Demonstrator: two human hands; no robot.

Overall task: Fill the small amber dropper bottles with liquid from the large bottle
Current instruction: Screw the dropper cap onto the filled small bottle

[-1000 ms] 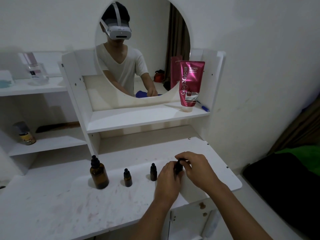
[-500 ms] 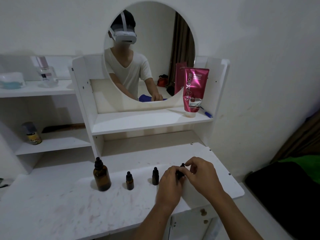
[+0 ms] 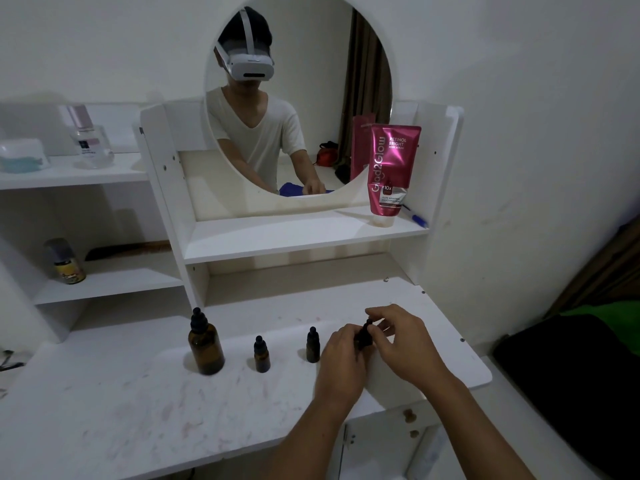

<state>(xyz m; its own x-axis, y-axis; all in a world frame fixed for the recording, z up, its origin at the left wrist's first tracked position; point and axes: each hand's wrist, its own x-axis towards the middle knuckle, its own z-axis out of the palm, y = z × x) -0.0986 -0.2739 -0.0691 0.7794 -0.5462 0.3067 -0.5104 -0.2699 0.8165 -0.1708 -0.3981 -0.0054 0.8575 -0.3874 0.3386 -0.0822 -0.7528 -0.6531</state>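
Observation:
The large amber bottle (image 3: 205, 344) with a black dropper cap stands at the left of the white desk top (image 3: 145, 403). Two small amber dropper bottles (image 3: 262, 355) (image 3: 312, 346) stand capped to its right. A third small dropper bottle (image 3: 364, 334) is held just above the desk. My left hand (image 3: 341, 358) wraps its body, which is mostly hidden. My right hand (image 3: 401, 337) pinches its black cap from the right.
A pink tube (image 3: 391, 171) and a blue pen (image 3: 417, 218) sit on the shelf under the round mirror (image 3: 298, 98). Left shelves hold a clear perfume bottle (image 3: 88, 140), a white jar (image 3: 22, 155) and a small can (image 3: 67, 263). The desk's edge lies right of my hands.
My hands stay on the small bottle at the desk's right; the right fingers have shifted on its cap. The camera has tilted slightly.

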